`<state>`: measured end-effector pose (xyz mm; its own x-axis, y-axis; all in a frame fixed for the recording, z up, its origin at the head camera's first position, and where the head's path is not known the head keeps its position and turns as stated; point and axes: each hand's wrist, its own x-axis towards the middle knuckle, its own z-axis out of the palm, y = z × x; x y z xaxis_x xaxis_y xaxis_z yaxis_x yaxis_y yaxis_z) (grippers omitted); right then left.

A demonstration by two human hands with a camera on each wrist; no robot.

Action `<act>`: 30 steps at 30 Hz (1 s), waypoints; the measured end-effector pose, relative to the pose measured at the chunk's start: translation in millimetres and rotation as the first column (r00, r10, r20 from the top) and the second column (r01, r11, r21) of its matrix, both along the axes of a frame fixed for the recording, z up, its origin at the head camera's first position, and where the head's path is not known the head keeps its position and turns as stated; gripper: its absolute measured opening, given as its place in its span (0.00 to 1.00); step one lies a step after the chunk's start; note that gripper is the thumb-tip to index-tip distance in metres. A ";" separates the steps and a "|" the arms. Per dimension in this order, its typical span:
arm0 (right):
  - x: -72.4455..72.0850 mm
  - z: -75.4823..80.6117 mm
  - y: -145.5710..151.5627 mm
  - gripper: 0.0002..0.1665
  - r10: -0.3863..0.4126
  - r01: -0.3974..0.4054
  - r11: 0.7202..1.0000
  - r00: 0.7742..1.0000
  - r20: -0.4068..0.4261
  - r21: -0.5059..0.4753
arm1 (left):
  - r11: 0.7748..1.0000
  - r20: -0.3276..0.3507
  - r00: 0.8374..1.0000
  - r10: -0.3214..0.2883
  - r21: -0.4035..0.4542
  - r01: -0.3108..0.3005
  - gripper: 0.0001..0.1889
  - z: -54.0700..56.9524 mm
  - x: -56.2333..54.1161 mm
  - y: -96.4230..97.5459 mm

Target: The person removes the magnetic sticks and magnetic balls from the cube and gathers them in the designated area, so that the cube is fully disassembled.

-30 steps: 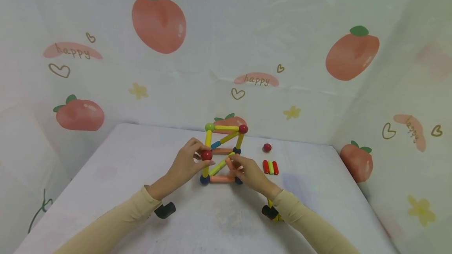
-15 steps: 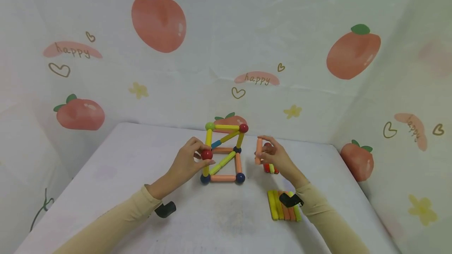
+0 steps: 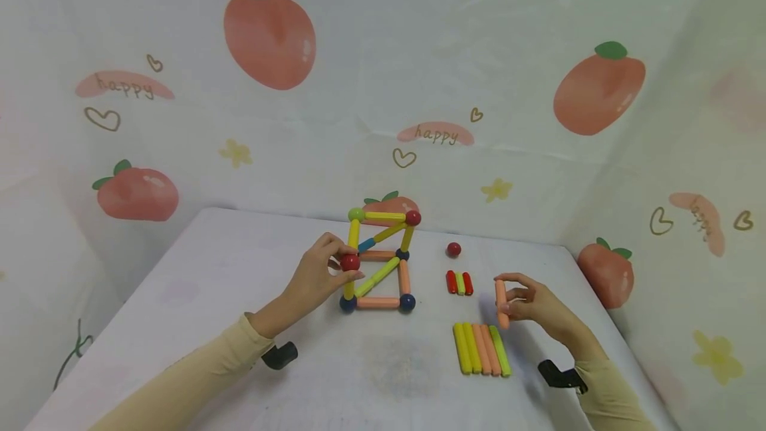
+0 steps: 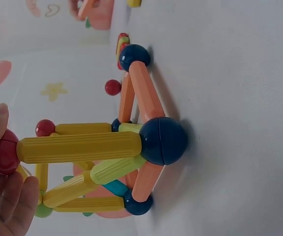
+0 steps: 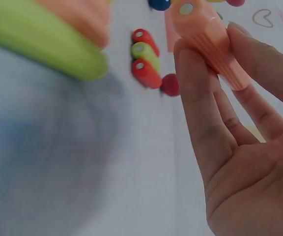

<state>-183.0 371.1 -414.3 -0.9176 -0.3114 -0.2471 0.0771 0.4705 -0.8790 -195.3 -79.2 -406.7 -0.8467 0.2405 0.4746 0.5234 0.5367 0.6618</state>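
A frame of magnetic rods and balls stands on the table. Navy balls [image 3: 407, 302] and orange rods [image 3: 378, 302] form its base; a lime diagonal rod [image 3: 378, 276] crosses it. My left hand [image 3: 314, 271] pinches the red ball [image 4: 3, 152] on top of the upright yellow rod [image 4: 80, 147] at the front left. At the back, a green ball [image 3: 356, 215] and another red ball [image 3: 413, 218] are joined by a yellow rod. Off to the right, my right hand [image 3: 538, 301] holds a loose orange magnetic rod [image 3: 501, 304] between thumb and fingers, above the table.
A row of several yellow, orange and lime rods [image 3: 481, 349] lies at the front right. Behind it are short red and lime rods [image 3: 459, 283] and a loose red ball [image 3: 454, 249]. A printed cloth [image 3: 287, 151] hangs behind the table [image 3: 239, 391].
My right hand has moved from the frame to the right with an orange rod, uncovering the base's right side, where an orange rod sits. My left hand stays on the red ball.
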 end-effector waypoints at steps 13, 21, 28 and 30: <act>38.8 -30.6 18.4 0.36 0.046 -0.049 0.996 0.998 0.047 0.076 | 1.000 0.010 1.000 0.000 -0.006 0.000 0.20 1.6 0.8 1.2; 39.6 -41.4 14.8 0.35 0.071 -0.068 0.992 0.997 -0.028 0.108 | 1.000 0.016 1.000 0.009 -0.009 -0.008 0.20 2.2 0.7 1.4; 32.6 -47.2 15.3 0.33 0.071 -0.065 0.989 0.997 -0.041 0.134 | 1.000 0.010 1.000 0.014 -0.011 -0.013 0.20 2.6 1.5 1.5; 31.7 -48.0 15.1 0.33 0.064 -0.060 0.989 0.998 -0.026 0.132 | 1.000 0.012 1.000 0.011 -0.010 -0.011 0.20 2.7 1.1 1.8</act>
